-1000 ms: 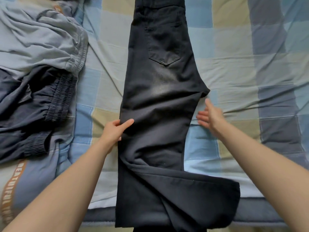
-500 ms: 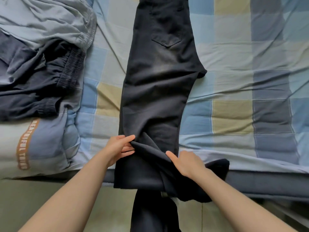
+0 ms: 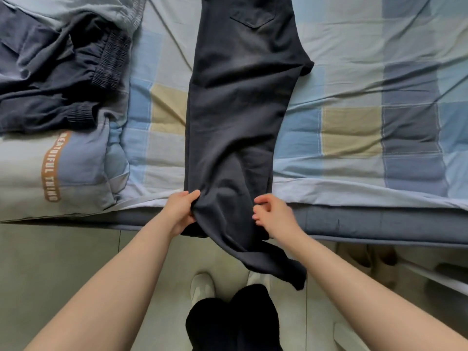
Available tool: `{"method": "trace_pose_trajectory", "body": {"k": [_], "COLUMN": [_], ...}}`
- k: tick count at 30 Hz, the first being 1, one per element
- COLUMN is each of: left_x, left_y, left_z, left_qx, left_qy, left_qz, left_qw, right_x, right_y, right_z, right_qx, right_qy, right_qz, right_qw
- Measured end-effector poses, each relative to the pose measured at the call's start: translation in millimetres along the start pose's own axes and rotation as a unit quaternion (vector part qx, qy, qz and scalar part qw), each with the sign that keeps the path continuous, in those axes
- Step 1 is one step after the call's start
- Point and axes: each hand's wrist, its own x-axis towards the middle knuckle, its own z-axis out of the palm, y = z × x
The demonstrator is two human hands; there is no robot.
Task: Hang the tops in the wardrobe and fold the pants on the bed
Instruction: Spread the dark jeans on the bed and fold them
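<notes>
Black trousers lie lengthwise on the checked bed sheet, folded leg over leg, back pocket up at the far end, cuffs hanging off the near mattress edge toward the floor. Head view only. Left hand grips the left edge of the leg at the bed's edge, thumb on top, fingers curled under the cloth. Right hand sits at the right edge of the same leg, fingers curled against the fabric; looks like a pinch, though the contact is partly hidden behind the knuckles. Loose cuff end twists and dangles below the hands, just above the person's shoes. Risks, as judgement: the dangling part is twisted, so lifting it up for the fold could carry the twist in and leave a lumpy, skewed fold; the two layers may slide apart if only the top one is caught; a weak right-side pinch could let that side drop, and the overhang's weight might drag the trousers off the bed. Crotch point sticks out right, so edges will not line up neatly unless tucked. Left on the bed: dark elastic-waist garment, grey garment above it, pillow with orange lettering; well apart from the trousers, unlikely to interfere.
</notes>
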Motion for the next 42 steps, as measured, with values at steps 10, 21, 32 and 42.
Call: {"method": "trace_pose_trajectory", "body": {"k": [10, 21, 32, 42], "left_x": [-18.5, -21.1, -10.9, -14.6], "left_y": [-41.1, -34.5, -36.3, -36.3], "left_z": [-18.7, -42.5, -72.7, -61.9], "left_qx": [0.169, 0.203, 0.433, 0.293], "left_qy": [-0.073, -0.112, 0.013, -0.063], "left_qz": [-0.004, 0.044, 0.123, 0.130], "left_qw": [0.983, 0.972, 0.893, 0.945], "right_x": [18.1, 1.0, -22.3, -3.1], "right_y": [38.1, 31.7, 52.4, 42.8], "right_z": [22.2, 37.6, 29.8, 15.8], "right_qx": [0.000, 0.184, 0.039, 0.063], "right_qy": [0.058, 0.065, 0.153, 0.061], "right_qz": [0.152, 0.130, 0.031, 0.085], "right_qw": [0.987, 0.972, 0.987, 0.993]}}
